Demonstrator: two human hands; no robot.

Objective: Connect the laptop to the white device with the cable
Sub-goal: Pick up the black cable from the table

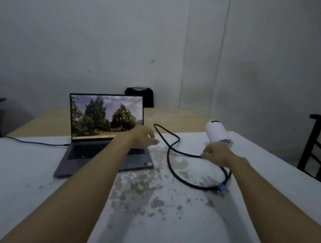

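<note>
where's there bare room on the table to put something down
Free: the near table between the forearms, and the near-left corner in front of the laptop. Crowded: the middle right, where the black cable loops between laptop and white device, with both hands there.

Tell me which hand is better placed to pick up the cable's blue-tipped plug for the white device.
The right hand, probably. It hovers over the black cable just in front of the white device, and the blue-tipped plug lies on its side of the table. The left hand is at the laptop's right edge, farther away.
</note>
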